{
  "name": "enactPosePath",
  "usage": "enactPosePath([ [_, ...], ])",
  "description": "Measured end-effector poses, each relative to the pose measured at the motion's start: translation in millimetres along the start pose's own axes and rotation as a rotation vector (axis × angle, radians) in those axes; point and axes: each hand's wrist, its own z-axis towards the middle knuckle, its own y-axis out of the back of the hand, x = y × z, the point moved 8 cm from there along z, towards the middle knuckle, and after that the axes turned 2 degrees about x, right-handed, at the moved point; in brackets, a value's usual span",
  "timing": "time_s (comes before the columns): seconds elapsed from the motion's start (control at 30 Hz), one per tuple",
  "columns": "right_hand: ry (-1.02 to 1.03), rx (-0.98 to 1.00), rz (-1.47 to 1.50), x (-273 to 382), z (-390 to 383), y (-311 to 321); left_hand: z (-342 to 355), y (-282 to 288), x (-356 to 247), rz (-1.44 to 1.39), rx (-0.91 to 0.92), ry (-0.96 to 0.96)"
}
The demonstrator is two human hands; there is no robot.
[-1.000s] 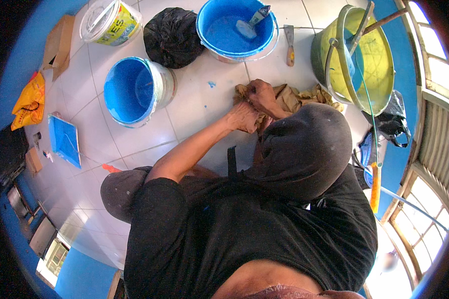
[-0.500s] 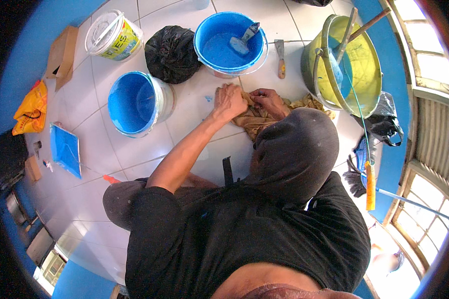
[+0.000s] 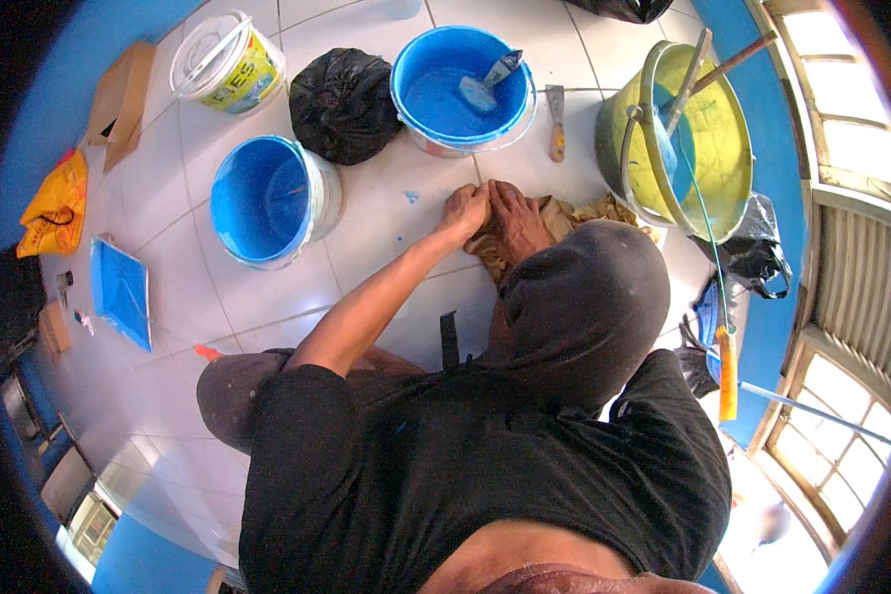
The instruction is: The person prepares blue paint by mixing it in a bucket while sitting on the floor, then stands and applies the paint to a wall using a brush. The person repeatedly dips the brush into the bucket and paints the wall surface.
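A crumpled brown cloth lies on the white tiled floor in front of my bent knees. My left hand is closed on its left edge, knuckles up. Pressed against it, my right hand rests on top of the cloth with the fingers stretched forward, back of the hand showing. My knee and thigh hide part of the cloth. Small blue paint spots mark the tiles just left of my hands. A putty knife with a yellowish handle lies beyond my right hand.
Ahead stands a blue-stained bucket holding a brush. Another blue-lined bucket, a black bag and a lidded pail are left. Rightward is a yellow-green bucket with sticks; further left lies a blue tray.
My right hand has turned from pinching at the cloth to lying flatter, fingers forward, and has come up against my left. My left hand has shifted slightly nearer and right.
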Motion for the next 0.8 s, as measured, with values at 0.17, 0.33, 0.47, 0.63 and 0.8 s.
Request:
enactPosePath([
  [0.17,-0.021,0.011,-0.125,-3.8,-0.2,-14.3,-8.1,-6.1,-18.2,0.083,0.031,-0.240],
  [0.33,-0.108,0.068,-0.183,1.0,4.7,-0.4,-12.9,-13.3,-28.3,0.096,0.106,-0.393],
  [0.47,-0.029,-0.009,-0.217,7.8,8.5,27.2,2.1,7.4,-13.4,0.104,0.003,-0.301],
  [0.63,-0.012,0.082,0.007,-4.4,1.4,37.5,13.1,34.5,0.9,0.039,-0.003,-0.185],
  [0.8,0.063,0.124,0.016,-11.7,-26.9,-1.7,6.9,22.7,-8.5,-0.233,0.273,-0.140],
])
